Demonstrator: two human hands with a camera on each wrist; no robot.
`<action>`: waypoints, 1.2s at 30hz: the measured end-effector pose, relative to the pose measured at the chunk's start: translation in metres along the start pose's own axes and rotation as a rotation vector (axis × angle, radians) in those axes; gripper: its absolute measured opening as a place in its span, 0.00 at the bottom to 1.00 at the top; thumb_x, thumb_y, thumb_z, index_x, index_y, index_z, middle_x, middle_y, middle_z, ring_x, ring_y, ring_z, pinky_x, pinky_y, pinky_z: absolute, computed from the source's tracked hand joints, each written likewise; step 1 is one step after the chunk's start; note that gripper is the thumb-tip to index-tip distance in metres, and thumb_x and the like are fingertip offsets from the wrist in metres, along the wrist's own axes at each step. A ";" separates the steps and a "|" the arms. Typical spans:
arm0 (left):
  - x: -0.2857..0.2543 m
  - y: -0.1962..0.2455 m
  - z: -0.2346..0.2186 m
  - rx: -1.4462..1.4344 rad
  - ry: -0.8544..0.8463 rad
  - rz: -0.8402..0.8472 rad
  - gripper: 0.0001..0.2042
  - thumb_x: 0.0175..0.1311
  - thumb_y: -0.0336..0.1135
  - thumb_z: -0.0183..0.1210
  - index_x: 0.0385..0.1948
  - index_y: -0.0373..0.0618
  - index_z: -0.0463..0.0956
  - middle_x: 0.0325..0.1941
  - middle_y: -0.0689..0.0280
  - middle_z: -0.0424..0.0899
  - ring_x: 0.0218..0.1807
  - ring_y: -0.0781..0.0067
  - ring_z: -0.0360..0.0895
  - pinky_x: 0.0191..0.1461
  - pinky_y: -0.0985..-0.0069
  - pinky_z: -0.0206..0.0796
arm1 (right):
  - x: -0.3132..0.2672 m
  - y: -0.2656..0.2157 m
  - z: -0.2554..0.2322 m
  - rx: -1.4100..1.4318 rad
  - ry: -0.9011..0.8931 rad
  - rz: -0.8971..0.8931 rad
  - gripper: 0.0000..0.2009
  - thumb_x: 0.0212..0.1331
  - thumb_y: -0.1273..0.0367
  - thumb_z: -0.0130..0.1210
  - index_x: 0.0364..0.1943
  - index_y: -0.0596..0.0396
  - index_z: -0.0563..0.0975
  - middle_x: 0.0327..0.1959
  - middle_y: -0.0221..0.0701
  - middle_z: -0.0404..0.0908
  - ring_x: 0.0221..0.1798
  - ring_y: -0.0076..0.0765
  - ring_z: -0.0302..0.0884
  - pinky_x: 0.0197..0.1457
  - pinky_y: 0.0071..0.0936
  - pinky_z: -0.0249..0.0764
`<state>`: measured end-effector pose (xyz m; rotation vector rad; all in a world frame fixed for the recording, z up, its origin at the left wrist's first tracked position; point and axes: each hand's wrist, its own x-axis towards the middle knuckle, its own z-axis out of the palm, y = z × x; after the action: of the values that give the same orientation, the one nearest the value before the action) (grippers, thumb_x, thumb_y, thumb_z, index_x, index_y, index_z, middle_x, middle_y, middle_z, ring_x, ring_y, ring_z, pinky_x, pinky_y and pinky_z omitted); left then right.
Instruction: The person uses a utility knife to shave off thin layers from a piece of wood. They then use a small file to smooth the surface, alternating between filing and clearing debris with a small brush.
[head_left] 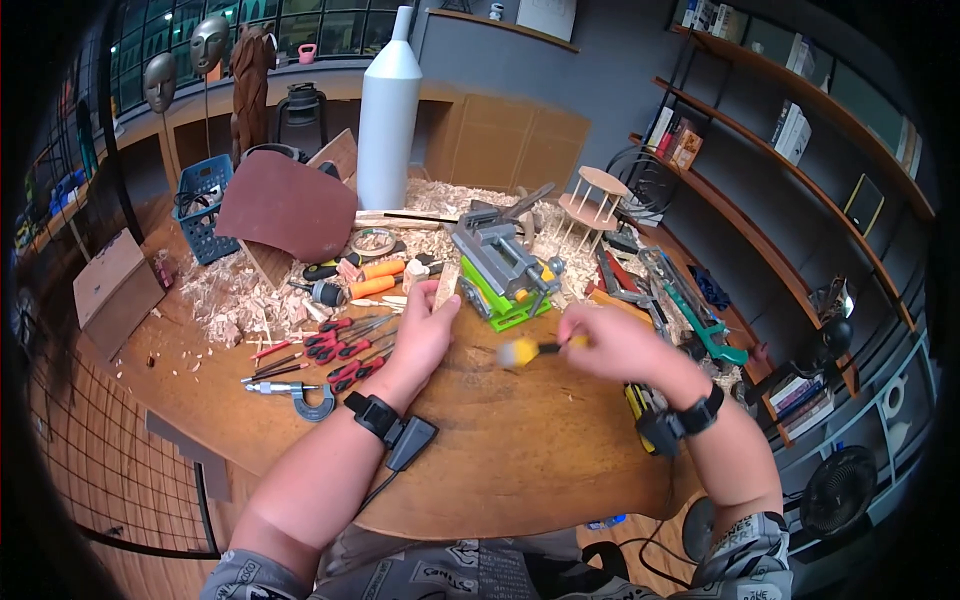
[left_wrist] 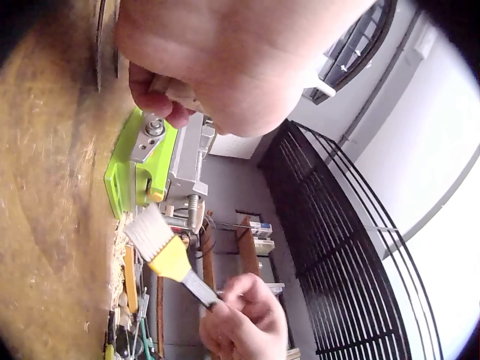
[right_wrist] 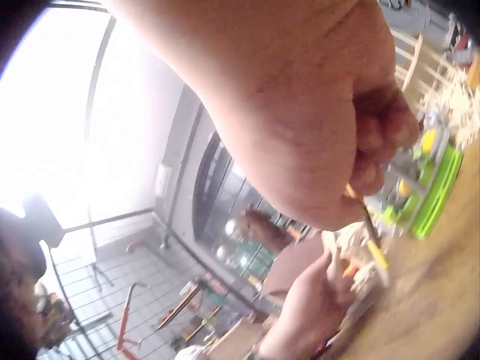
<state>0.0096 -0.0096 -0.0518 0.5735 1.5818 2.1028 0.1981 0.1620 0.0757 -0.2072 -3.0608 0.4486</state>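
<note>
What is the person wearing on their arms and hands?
Both hands are bare: no gloves. The left wrist has a black strap with a small dark box clipped to it, and a thin black cable runs from the box back along the arm. The right wrist has a black strap too, with a black box beside it. Grey short sleeves with printed lettering cover the upper arms.

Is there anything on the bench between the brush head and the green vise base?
Nothing: in the left wrist view, only bare wooden benchtop separates the brush bristles from the green vise. The head view agrees.
</note>
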 end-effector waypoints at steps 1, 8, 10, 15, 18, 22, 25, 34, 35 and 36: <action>0.001 -0.001 0.000 0.023 0.008 0.000 0.18 0.71 0.37 0.58 0.57 0.44 0.65 0.39 0.69 0.76 0.32 0.82 0.71 0.31 0.79 0.66 | -0.005 -0.006 0.015 0.124 -0.074 -0.134 0.10 0.58 0.67 0.63 0.43 0.49 0.81 0.35 0.30 0.85 0.37 0.31 0.82 0.39 0.31 0.76; -0.003 0.002 0.000 0.033 0.007 -0.012 0.17 0.71 0.37 0.58 0.56 0.44 0.65 0.39 0.70 0.76 0.32 0.82 0.71 0.31 0.80 0.66 | 0.004 -0.001 0.062 0.238 -0.113 0.171 0.07 0.63 0.66 0.58 0.42 0.49 0.83 0.37 0.38 0.86 0.43 0.42 0.84 0.47 0.39 0.78; -0.004 0.005 0.000 0.019 0.012 -0.009 0.17 0.71 0.37 0.58 0.56 0.44 0.65 0.39 0.69 0.76 0.32 0.82 0.71 0.31 0.80 0.65 | 0.013 0.041 0.038 -0.333 0.246 0.341 0.07 0.62 0.67 0.52 0.37 0.51 0.81 0.35 0.43 0.86 0.39 0.54 0.84 0.42 0.48 0.78; 0.003 0.001 -0.001 0.003 0.029 0.038 0.17 0.72 0.36 0.57 0.57 0.43 0.65 0.39 0.69 0.77 0.32 0.83 0.70 0.31 0.80 0.64 | -0.018 -0.022 -0.015 0.114 -0.062 0.099 0.11 0.59 0.65 0.61 0.43 0.52 0.83 0.33 0.37 0.87 0.36 0.43 0.85 0.41 0.39 0.78; 0.005 -0.002 -0.001 0.022 0.019 0.027 0.16 0.74 0.38 0.55 0.56 0.45 0.63 0.36 0.70 0.76 0.23 0.83 0.66 0.22 0.82 0.57 | -0.032 -0.069 0.011 0.451 -0.303 -0.244 0.13 0.59 0.63 0.64 0.45 0.52 0.84 0.35 0.32 0.87 0.38 0.36 0.85 0.45 0.30 0.77; 0.004 0.005 -0.004 0.001 0.034 -0.015 0.16 0.74 0.38 0.55 0.57 0.45 0.63 0.37 0.69 0.76 0.23 0.83 0.67 0.22 0.82 0.58 | -0.042 -0.082 0.059 0.585 -0.439 -0.431 0.09 0.62 0.64 0.63 0.42 0.52 0.85 0.38 0.31 0.88 0.39 0.34 0.85 0.46 0.28 0.77; -0.002 0.015 -0.004 -0.012 0.043 -0.043 0.17 0.74 0.39 0.55 0.58 0.45 0.63 0.38 0.69 0.76 0.23 0.83 0.67 0.22 0.83 0.58 | -0.045 -0.072 0.071 0.770 -0.366 -0.399 0.08 0.61 0.68 0.65 0.42 0.54 0.85 0.37 0.32 0.87 0.40 0.35 0.84 0.47 0.27 0.76; 0.000 0.008 -0.004 -0.031 0.027 -0.022 0.17 0.73 0.38 0.56 0.56 0.44 0.64 0.36 0.69 0.76 0.24 0.82 0.68 0.23 0.81 0.60 | -0.031 -0.030 0.088 0.479 -0.026 -0.044 0.11 0.67 0.63 0.57 0.40 0.55 0.85 0.37 0.41 0.87 0.39 0.41 0.86 0.48 0.36 0.78; -0.001 0.009 -0.004 -0.061 0.042 -0.021 0.17 0.71 0.37 0.57 0.55 0.42 0.65 0.36 0.68 0.77 0.24 0.81 0.69 0.24 0.79 0.61 | -0.021 -0.014 0.066 0.111 0.095 0.065 0.11 0.65 0.64 0.58 0.39 0.56 0.85 0.34 0.43 0.86 0.37 0.45 0.85 0.45 0.38 0.78; -0.001 0.009 -0.004 -0.063 0.041 -0.022 0.17 0.71 0.37 0.57 0.55 0.42 0.65 0.36 0.68 0.77 0.24 0.81 0.69 0.24 0.79 0.61 | -0.012 0.002 0.044 -0.261 0.215 0.171 0.11 0.64 0.64 0.58 0.37 0.56 0.85 0.32 0.46 0.85 0.35 0.49 0.84 0.43 0.39 0.79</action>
<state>0.0075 -0.0150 -0.0445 0.4922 1.5313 2.1528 0.2077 0.1501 0.0331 -0.4941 -2.8902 0.0260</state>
